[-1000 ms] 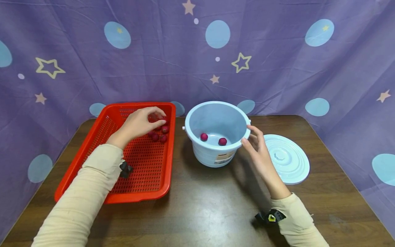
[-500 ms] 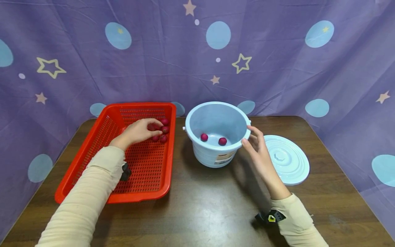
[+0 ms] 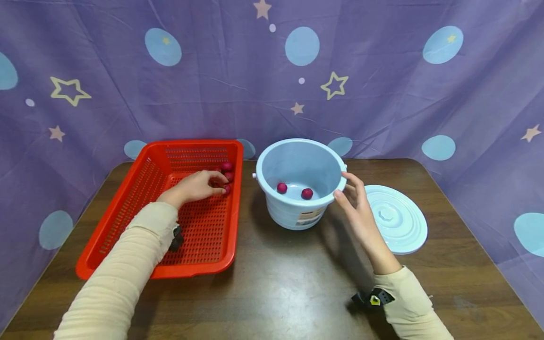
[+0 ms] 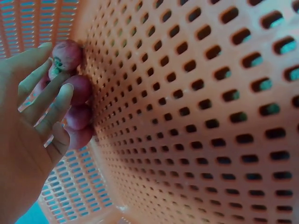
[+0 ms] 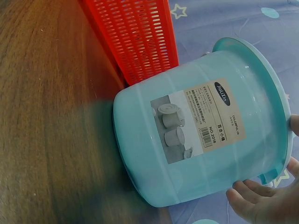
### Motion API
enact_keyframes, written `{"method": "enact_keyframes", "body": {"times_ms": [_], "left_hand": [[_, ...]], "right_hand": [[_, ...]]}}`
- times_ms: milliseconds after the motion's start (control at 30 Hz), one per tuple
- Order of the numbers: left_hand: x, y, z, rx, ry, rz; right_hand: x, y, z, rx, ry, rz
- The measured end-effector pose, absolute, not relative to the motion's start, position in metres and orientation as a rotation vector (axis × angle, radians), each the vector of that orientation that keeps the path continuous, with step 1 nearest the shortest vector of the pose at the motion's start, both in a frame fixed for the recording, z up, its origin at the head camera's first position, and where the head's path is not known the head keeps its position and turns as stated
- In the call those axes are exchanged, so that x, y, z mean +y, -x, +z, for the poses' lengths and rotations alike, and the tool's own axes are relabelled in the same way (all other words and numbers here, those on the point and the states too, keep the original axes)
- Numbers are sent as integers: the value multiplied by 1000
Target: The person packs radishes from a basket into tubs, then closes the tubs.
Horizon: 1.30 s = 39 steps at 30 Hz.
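Observation:
In the red plastic basket (image 3: 235, 226), my left hand (image 3: 196, 186) reaches down among several small red radishes (image 3: 227, 166) by the right wall. The left wrist view shows a green stub on the top radish (image 4: 70, 53). Loosely bent fingers of that hand lie against the row, and part of the row is hidden behind them. My right hand (image 3: 357, 203) holds the rim of the light blue bucket (image 3: 278, 210) at its right side, fingertips also against its outer wall. Two radishes (image 3: 307, 193) lie on the bucket's floor.
A round light blue lid (image 3: 397, 222) lies flat on the brown wooden table (image 3: 272, 293), right of the bucket. Behind the table hangs a purple curtain (image 3: 238, 71) with stars and dots. The basket stands just left of the bucket.
My left hand has moved lower and slightly right within the basket, from the back radishes toward the nearer ones. My right hand and the bucket have stayed put.

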<state>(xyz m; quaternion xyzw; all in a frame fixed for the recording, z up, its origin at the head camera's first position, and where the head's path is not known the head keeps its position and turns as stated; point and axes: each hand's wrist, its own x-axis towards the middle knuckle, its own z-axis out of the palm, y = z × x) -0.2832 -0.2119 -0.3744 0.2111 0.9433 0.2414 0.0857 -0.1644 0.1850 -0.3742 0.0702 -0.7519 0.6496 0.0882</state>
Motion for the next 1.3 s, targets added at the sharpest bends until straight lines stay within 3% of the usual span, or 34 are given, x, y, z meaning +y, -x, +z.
{"method": "enact_keyframes", "body": {"times_ms": [633, 1300], "left_hand": [[-202, 284, -381, 2958, -575, 421], [-202, 284, -367, 2975, -603, 553]], "right_hand": [[185, 164, -374, -2233, -204, 1948], [185, 164, -375, -2227, -208, 1958]]}}
